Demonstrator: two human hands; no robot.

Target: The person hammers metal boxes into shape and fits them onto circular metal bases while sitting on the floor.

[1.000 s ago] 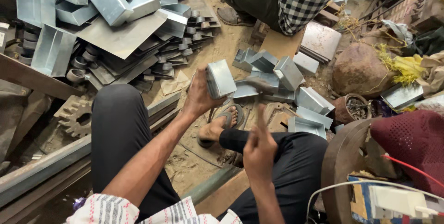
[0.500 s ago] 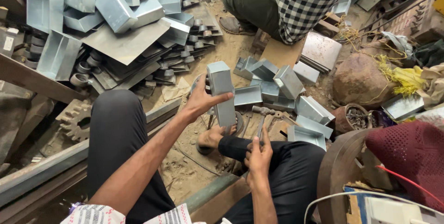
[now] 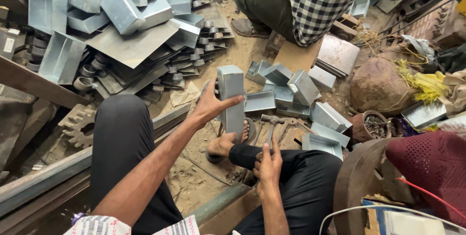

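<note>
The left hand (image 3: 211, 106) holds a folded sheet-metal box (image 3: 231, 98) upright, its lower end coming down near the person's sandalled foot (image 3: 224, 143) on the dirt floor (image 3: 194, 176). The left fingers (image 3: 232, 102) are clamped on the box, thumb across its front face and the rest wrapped behind it. The right hand (image 3: 268, 161), just right of the box and lower, has its fingers closed around the handle of a small hammer (image 3: 271, 124), whose head points up and sits close beside the bottom of the box without touching it.

Judging by how things lie, the box is already bent into shape and stands ready under the hammer, but no blow is landing: the hammer head is clear of the metal. Whether its seams are closed cannot be told from this side.

Right of the box and beyond it lies a loose cluster of similar small boxes (image 3: 291, 92) (they look shaped, though which are finished is unclear). Far left of the box is a large heap of bigger folded sheet parts (image 3: 121, 16) with dark rings (image 3: 199, 53) stacked at its edge. Beyond the box sits another person in a checked shirt (image 3: 323, 2), hands out of sight. A round dish of small fasteners (image 3: 376, 124) lies well right of the box
</note>
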